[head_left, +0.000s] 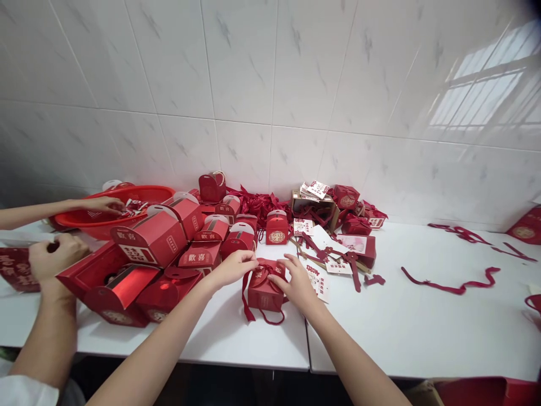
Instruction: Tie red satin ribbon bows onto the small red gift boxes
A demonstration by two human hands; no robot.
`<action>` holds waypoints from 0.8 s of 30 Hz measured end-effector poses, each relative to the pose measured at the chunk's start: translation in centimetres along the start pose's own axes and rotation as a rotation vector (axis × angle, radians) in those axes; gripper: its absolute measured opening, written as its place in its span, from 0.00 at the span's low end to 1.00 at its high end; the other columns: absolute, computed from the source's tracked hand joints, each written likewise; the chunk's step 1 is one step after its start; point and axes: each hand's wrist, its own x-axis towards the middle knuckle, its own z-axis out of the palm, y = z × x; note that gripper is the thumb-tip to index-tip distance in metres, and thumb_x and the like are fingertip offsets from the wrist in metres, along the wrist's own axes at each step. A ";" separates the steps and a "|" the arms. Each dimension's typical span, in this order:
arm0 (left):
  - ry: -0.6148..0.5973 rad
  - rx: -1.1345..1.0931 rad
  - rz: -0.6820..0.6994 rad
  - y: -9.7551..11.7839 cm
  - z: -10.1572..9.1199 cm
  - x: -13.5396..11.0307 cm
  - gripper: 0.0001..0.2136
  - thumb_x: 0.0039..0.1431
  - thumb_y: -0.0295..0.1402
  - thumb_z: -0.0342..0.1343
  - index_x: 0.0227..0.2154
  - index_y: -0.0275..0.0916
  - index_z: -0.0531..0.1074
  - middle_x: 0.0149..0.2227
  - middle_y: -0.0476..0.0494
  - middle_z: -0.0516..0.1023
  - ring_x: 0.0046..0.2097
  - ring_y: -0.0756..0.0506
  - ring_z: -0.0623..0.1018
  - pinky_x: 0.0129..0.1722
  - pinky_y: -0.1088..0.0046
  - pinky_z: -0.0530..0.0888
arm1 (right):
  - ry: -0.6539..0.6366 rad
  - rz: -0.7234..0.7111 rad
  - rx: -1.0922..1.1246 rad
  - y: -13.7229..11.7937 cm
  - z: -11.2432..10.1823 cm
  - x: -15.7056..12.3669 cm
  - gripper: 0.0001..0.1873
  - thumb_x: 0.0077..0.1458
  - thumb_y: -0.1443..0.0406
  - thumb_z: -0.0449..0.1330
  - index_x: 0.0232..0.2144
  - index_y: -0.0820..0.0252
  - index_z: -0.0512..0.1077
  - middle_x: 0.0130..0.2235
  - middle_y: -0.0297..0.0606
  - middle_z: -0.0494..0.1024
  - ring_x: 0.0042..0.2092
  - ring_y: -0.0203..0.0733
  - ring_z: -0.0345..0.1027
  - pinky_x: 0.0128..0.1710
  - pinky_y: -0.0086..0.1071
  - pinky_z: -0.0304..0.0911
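- On the bench point(224, 335), in front of the ribbon heap point(264, 208), the red box point(265, 298) stands closed, a ribbon point(247, 307) draped about it.
- My left grip point(234, 268) pinches at the ribbon; my right grip point(300, 283) has its thumb by the knot point(267, 269), though whether it's holding ribbon I can't tell.
- Wrapping looks done; finishing the knot seems left, I'd say.
- Left of the heap, several handled boxes point(149, 235) show no bow: probably plenty to go.

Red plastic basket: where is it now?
In the head view, the basket is at the left, behind the piled red boxes, with a co-worker's hand reaching into it.
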 end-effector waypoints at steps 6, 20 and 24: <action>-0.042 0.055 0.024 -0.3 0.2 -1.1 0.11 0.51 0.40 0.50 0.21 0.38 0.63 0.25 0.51 0.66 0.30 0.48 0.67 0.32 0.73 0.64 | -0.092 0.163 0.179 0.9 -0.7 -0.5 0.11 0.50 0.58 0.60 0.30 0.58 0.68 0.23 0.31 0.70 0.25 0.38 0.63 0.27 0.32 0.61; 0.153 0.030 -0.047 -2.4 1.1 -1.6 0.09 0.45 0.36 0.49 0.15 0.40 0.58 0.31 0.45 0.70 0.37 0.43 0.70 0.41 0.67 0.66 | -0.128 0.136 0.224 3.2 -2.6 -1.0 0.15 0.50 0.55 0.60 0.21 0.58 0.65 0.23 0.32 0.68 0.25 0.35 0.58 0.26 0.29 0.55; 0.120 -0.107 -0.151 -3.8 1.3 -2.0 0.11 0.46 0.41 0.49 0.19 0.39 0.60 0.23 0.50 0.67 0.28 0.47 0.70 0.31 0.71 0.66 | -0.142 0.128 0.194 3.3 -2.9 -1.1 0.14 0.50 0.56 0.59 0.21 0.58 0.65 0.25 0.33 0.69 0.28 0.37 0.59 0.29 0.30 0.55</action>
